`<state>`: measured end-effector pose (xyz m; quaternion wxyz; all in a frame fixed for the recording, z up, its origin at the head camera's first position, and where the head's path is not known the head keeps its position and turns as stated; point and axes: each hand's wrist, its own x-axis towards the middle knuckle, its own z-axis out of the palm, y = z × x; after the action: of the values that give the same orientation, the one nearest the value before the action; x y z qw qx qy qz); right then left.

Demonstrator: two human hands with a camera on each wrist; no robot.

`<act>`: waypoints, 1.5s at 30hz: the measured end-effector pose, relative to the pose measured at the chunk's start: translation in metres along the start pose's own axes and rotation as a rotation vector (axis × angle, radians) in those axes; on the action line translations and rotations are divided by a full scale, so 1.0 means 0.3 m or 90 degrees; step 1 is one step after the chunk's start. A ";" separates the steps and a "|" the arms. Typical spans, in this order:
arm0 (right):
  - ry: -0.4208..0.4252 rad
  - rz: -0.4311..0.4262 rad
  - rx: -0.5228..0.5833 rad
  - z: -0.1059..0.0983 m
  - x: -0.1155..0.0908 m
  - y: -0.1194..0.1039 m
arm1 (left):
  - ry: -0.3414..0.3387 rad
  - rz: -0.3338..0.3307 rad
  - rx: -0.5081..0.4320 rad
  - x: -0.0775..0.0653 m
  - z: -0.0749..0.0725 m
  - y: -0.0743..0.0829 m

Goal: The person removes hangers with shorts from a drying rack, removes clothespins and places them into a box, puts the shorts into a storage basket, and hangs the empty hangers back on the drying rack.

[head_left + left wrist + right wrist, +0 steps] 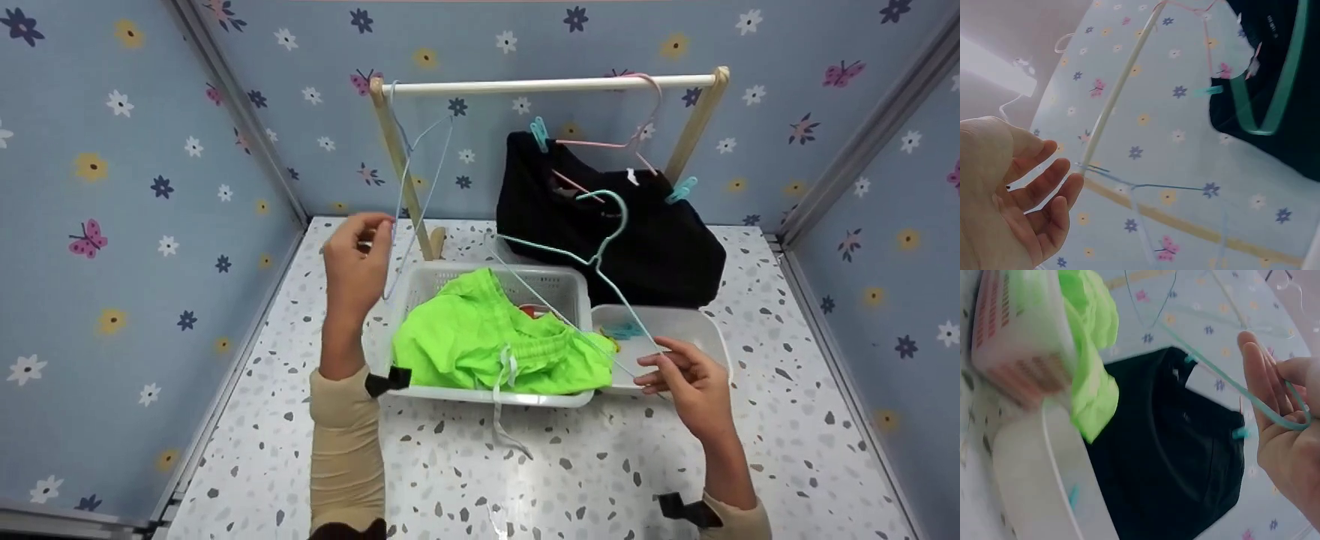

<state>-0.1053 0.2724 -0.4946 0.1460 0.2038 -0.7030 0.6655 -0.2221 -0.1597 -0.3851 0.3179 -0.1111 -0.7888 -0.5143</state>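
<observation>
Behind and right of the basket [555, 400], the black garment [615, 247] hangs pegged on the pink hanger [596, 142]; that piece looks done. The green shorts [457, 330] lie in the basket, unhung, so seem left to do. Right of the basket, the right hand [694, 386] pinches the bare green hanger [598, 260] in its fingers. Left of the basket, the left hand [356, 262], fingers loosely bent, grips nothing beside the bare blue hanger [409, 150].
</observation>
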 end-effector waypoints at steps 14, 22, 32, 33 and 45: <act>-0.146 -0.117 0.204 0.237 0.069 -0.084 | -0.124 -0.147 0.015 0.236 -0.023 -0.098; -0.196 -0.127 0.154 0.331 0.124 -0.103 | -0.215 -0.219 -0.077 0.293 0.025 -0.149; -0.172 -0.133 0.108 0.432 0.228 -0.141 | -0.169 -0.272 -0.129 0.370 0.077 -0.176; -0.171 -0.139 0.109 0.441 0.239 -0.144 | -0.166 -0.276 -0.129 0.376 0.082 -0.181; -0.178 -0.126 0.105 0.532 0.335 -0.166 | -0.188 -0.319 -0.206 0.391 0.148 -0.249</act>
<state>-0.1586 0.1028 -0.4144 0.0942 0.3737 -0.6360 0.6686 -0.3674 -0.1717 -0.3800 0.0420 -0.0362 -0.7372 -0.6733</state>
